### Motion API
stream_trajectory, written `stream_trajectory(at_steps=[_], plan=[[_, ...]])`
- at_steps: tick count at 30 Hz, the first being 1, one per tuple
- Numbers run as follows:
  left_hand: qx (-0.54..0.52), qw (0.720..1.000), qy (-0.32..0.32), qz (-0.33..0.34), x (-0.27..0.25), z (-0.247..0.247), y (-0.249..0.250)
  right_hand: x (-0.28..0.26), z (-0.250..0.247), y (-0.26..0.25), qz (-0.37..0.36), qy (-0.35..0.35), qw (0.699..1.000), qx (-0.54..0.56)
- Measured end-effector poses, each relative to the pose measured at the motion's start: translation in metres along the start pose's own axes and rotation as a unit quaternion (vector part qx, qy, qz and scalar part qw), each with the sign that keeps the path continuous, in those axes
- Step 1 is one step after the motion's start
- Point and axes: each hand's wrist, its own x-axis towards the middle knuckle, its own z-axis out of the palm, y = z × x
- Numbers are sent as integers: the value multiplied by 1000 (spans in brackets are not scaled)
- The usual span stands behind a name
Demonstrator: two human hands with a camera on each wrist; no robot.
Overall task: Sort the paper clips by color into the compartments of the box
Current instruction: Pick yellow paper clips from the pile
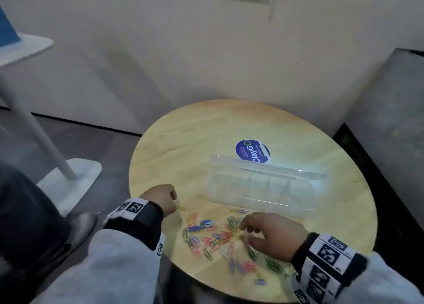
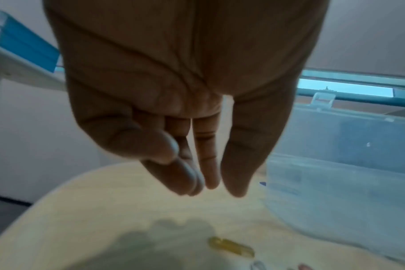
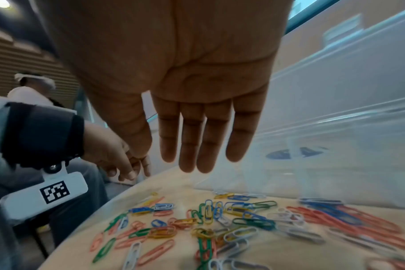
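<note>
Head view shows your round desk (image 1: 183,143) carrying the clear box (image 1: 263,189) mid-desk, lid up. Your right hand (image 1: 275,235) hovers over the paper clips (image 1: 206,237) strewn along the near edge, fingers (image 3: 190,142) straight, holding nothing. Your left hand (image 1: 160,198) hangs relaxed, empty, above a yellow clip (image 2: 230,246).

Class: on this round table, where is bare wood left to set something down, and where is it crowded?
Bare: far table beyond the clear box and sticker, plus left of the box. Crowded: near edge, paper clips between both hands.
</note>
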Motion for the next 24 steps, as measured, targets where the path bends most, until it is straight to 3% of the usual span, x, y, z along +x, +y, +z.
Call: stream_trajectory(at_steps=[11,15,24], plan=[[10,996,-72,55,49,19,-7,125,17,-56,-148,-89,973,-155],[10,994,-83,74,54,27,-4,145,23,-67,-133,-115,970,-166],[26,997,-66,36,53,27,-14,138,27,-50,-92,-63,989,-93]])
